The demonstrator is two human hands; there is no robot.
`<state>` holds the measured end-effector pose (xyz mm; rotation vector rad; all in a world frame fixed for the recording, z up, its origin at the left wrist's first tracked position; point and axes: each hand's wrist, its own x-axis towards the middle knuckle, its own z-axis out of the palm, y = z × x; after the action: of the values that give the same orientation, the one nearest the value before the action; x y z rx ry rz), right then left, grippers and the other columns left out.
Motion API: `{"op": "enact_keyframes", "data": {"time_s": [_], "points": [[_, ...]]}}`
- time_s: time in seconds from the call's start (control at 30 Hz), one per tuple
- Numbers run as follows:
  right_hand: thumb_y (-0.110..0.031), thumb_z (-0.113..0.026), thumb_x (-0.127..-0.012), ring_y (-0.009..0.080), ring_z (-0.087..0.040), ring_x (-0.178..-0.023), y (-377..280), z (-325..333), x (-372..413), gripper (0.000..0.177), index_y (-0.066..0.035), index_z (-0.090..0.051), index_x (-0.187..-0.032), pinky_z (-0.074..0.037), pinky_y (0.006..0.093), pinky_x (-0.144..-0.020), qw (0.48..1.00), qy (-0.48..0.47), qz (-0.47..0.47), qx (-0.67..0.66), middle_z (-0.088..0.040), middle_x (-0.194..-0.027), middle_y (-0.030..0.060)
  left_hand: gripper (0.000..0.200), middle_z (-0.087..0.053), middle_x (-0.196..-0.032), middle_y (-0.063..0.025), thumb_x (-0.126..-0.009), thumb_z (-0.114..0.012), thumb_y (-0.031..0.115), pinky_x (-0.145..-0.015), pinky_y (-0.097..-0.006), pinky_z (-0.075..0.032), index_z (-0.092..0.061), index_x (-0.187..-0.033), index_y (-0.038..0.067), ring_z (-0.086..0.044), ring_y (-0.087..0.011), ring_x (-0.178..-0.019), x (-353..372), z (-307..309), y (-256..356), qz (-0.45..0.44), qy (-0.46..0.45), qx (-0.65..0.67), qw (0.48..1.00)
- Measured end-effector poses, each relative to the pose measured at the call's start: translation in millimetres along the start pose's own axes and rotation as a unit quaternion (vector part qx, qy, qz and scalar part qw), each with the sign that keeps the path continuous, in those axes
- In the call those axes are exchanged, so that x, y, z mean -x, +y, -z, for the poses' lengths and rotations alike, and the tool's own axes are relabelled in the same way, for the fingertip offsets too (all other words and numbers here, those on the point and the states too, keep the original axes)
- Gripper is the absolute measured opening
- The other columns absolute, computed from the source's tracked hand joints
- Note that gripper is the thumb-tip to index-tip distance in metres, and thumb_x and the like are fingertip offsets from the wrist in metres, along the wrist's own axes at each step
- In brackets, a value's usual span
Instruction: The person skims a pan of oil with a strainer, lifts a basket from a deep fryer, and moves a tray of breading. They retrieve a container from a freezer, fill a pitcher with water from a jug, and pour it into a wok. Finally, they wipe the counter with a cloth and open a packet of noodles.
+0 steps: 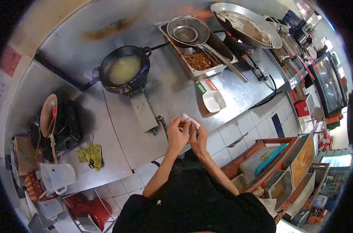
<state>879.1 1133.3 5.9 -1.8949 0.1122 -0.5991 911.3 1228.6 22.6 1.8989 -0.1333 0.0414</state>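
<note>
Close together at the front of the steel counter, my left hand (177, 136) and my right hand (199, 140) both pinch a small white paper-like piece (193, 122). Its exact kind is too small to make out. Beyond my right hand, a white food carton (214, 101) with green and orange print lies on the counter. Past my left hand, a black wok (106, 77) sits on a burner with yellowish liquid (125, 70) inside. A metal burner housing (142, 112) stretches from the wok toward me.
A steel tray (207, 72) holds brown crumbly food (199, 61), with wire strainers (189, 33) across it. A large pan (276, 39) of liquid stands behind. At left are a green cloth (92, 156), a plastic pitcher (58, 176) and eggs (34, 187). Food containers (279, 186) stand right.
</note>
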Motion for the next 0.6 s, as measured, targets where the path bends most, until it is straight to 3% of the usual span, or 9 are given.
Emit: {"op": "enact_keyframes", "data": {"time_s": [0.03,0.1,0.13,0.2,0.27,0.3,0.33,0.4,0.6], "points": [[-0.011,-0.046,-0.093,0.0262,-0.062,-0.077,-0.2,-4.4,4.2,0.023,0.002,-0.059,-0.106,-0.048,0.0328,-0.067,1.000,-0.002,0.001,0.002,-0.062,-0.092,0.0175,0.012,-0.059,-0.081,-0.0121,-0.083,-0.064,0.011,-0.064,-0.0315,-0.048,-0.060,-0.084,-0.001,-0.060,-0.0209,-0.065,3.8,0.5,-1.4,-0.026,0.043,0.026,0.998],[-0.014,-0.049,-0.092,0.0176,-0.060,-0.068,-0.6,-11.9,7.7,0.022,0.002,-0.061,-0.100,-0.047,0.0308,-0.062,0.986,0.010,-0.158,-0.054,-0.065,-0.080,0.0133,0.012,-0.060,-0.081,-0.0126,-0.083,-0.063,0.011,-0.064,-0.0315,-0.048,-0.060,-0.084,0.000,-0.060,-0.0207,-0.066,9.0,0.9,-3.6,-0.017,0.065,0.038,0.997],[-0.014,-0.049,-0.092,0.0176,-0.060,-0.068,-3.1,-14.6,11.3,0.022,0.002,-0.061,-0.100,-0.047,0.0308,-0.062,0.986,0.019,-0.158,-0.052,-0.065,-0.080,0.0133,0.013,-0.061,-0.081,-0.0131,-0.084,-0.063,0.012,-0.064,-0.0314,-0.048,-0.060,-0.084,0.000,-0.059,-0.0205,-0.068,13.1,-1.8,-5.8,-0.008,0.083,0.048,0.995],[-0.019,-0.052,-0.092,0.0108,-0.055,-0.065,-6.1,-8.4,12.6,0.025,0.003,-0.063,-0.094,-0.045,0.0298,-0.058,0.971,-0.015,-0.232,-0.063,-0.065,-0.073,0.0101,0.013,-0.062,-0.079,-0.0104,-0.086,-0.060,0.013,-0.065,-0.0302,-0.047,-0.059,-0.086,0.000,-0.057,-0.0179,-0.068,5.9,-10.0,-32.2,-0.044,0.103,-0.046,0.993],[-0.023,-0.052,-0.092,0.0098,-0.054,-0.065,-8.9,0.3,14.3,0.028,0.004,-0.062,-0.095,-0.044,0.0300,-0.057,0.985,0.041,-0.138,-0.095,-0.065,-0.076,0.0083,0.014,-0.057,-0.079,-0.0085,-0.088,-0.057,0.014,-0.065,-0.0297,-0.045,-0.056,-0.088,0.001,-0.053,-0.0170,-0.070,10.8,-12.2,-20.1,0.035,0.053,0.027,0.998],[-0.024,-0.053,-0.092,0.0101,-0.054,-0.065,4.7,8.7,15.7,0.029,0.003,-0.062,-0.097,-0.045,0.0299,-0.058,0.976,0.013,-0.186,-0.116,-0.065,-0.076,0.0069,0.016,-0.055,-0.076,-0.0047,-0.088,-0.058,0.015,-0.065,-0.0292,-0.044,-0.055,-0.087,0.000,-0.051,-0.0155,-0.070,10.5,-15.1,-20.5,-0.022,0.047,0.006,0.999],[-0.025,-0.053,-0.092,0.0104,-0.055,-0.066,23.3,16.3,12.8,0.030,0.002,-0.062,-0.099,-0.045,0.0299,-0.059,0.961,-0.017,-0.233,-0.144,-0.065,-0.076,0.0056,0.018,-0.056,-0.076,-0.0068,-0.088,-0.058,0.016,-0.065,-0.0298,-0.044,-0.053,-0.085,-0.001,-0.052,-0.0169,-0.069,7.7,-24.1,-24.6,0.004,0.035,0.039,0.999],[-0.022,-0.054,-0.093,0.0110,-0.053,-0.099,48.3,31.4,-1.1,0.030,-0.001,-0.059,-0.114,-0.043,0.0267,-0.085,0.884,-0.057,-0.370,-0.279,-0.061,-0.108,0.0077,0.018,-0.056,-0.076,-0.0084,-0.088,-0.059,0.014,-0.064,-0.0300,-0.044,-0.052,-0.083,-0.002,-0.053,-0.0178,-0.069,-0.8,-42.6,-21.0,-0.106,0.052,0.018,0.993],[-0.021,-0.062,-0.089,0.0124,-0.053,-0.101,86.5,93.5,-38.5,0.032,-0.002,-0.059,-0.115,-0.043,0.0286,-0.089,0.883,-0.193,-0.259,-0.341,-0.060,-0.108,0.0030,0.015,-0.056,-0.075,-0.0105,-0.086,-0.059,0.009,-0.063,-0.0309,-0.044,-0.050,-0.080,-0.002,-0.055,-0.0183,-0.069,-27.5,-83.8,0.3,-0.052,-0.094,-0.004,0.994]]}}
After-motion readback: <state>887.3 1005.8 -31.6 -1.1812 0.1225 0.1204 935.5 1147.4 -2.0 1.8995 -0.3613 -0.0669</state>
